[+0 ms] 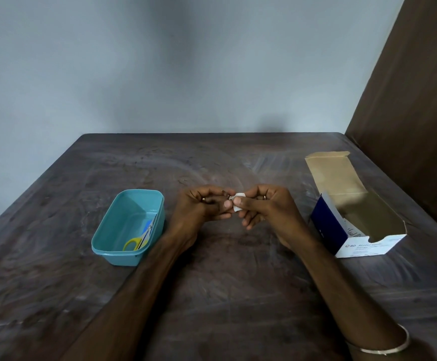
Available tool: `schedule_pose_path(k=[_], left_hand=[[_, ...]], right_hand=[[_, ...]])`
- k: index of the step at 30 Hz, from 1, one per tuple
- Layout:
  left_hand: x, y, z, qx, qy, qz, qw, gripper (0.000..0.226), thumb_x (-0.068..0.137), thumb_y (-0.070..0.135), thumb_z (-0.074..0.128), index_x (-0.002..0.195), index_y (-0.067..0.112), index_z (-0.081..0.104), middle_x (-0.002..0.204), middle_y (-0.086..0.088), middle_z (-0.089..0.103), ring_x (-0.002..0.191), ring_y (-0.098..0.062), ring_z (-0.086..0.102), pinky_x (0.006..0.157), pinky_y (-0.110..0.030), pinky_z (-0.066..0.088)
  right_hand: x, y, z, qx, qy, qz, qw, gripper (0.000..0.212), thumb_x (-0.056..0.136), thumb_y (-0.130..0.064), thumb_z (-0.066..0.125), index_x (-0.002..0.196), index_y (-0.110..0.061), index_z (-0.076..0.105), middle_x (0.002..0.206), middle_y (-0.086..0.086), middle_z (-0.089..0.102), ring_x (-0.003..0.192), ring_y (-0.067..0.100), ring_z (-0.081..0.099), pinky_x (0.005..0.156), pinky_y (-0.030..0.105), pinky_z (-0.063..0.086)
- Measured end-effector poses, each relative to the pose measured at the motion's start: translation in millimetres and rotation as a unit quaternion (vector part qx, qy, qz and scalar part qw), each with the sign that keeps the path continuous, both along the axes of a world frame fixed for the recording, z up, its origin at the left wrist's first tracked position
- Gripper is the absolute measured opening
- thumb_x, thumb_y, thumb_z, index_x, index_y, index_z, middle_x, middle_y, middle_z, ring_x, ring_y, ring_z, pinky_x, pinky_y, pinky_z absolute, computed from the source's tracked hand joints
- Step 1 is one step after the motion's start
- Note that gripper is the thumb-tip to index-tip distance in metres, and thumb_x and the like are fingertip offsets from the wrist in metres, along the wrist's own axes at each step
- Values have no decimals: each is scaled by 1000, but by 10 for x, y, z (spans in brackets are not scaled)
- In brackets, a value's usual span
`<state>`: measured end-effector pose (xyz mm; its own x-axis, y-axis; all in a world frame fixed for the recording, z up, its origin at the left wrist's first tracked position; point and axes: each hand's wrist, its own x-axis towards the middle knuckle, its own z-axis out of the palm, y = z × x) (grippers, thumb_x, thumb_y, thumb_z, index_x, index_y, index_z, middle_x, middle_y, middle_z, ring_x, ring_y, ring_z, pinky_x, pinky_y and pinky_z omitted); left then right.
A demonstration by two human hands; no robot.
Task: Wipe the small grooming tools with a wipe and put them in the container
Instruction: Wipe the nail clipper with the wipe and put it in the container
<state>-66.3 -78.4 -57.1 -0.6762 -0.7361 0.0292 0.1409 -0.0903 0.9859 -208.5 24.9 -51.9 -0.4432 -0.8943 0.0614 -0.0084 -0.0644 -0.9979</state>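
Note:
Above the middle of the table, my left hand [204, 204] pinches a small metal grooming tool [229, 197]; only its tip shows between the fingers. My right hand [266, 204] pinches a small white wipe [238, 203] folded against that tip. The two hands meet fingertip to fingertip. To the left stands a teal plastic container [113, 225]. Inside it lie yellow-handled scissors [138, 241] and a blue flat item, along its right wall.
An open blue-and-white alcohol swab box [352, 241] lies at the right, its brown flap raised. The dark wooden table [212, 295] meets a pale wall at the back and a brown panel [415, 113] at the right. My right wrist wears a metal bangle [384, 349].

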Motion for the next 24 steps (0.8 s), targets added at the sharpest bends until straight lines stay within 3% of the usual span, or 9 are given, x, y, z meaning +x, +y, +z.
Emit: schedule_pose_path(k=[8,16,24], left_hand=[[10,-55,-29,13,3,16,1000,22,82,-14,64,89,6,72,77,-7,76,69,-17,74,64,-24,60],[-11,-42,-43,17,4,23,1000,18,83,-16,62,98,-8,67,79,-1,76,68,-15,73,64,-25,61],[-12,-46,-67,-2,13,40,999,21,86,-11,62,96,4,72,84,-8,76,75,-20,73,70,-27,61]], right_hand=[[-20,-2,0,13,-21,32,999,10,89,-2,68,98,1,71,80,19,75,67,28,75,61,30,61],[11,-18,-9,10,-17,5,1000,11,85,-3,73,90,5,69,73,18,74,58,22,72,55,29,60],[11,-3,-5,11,-19,20,1000,10,90,0,66,100,0,69,85,20,76,72,27,76,65,30,62]])
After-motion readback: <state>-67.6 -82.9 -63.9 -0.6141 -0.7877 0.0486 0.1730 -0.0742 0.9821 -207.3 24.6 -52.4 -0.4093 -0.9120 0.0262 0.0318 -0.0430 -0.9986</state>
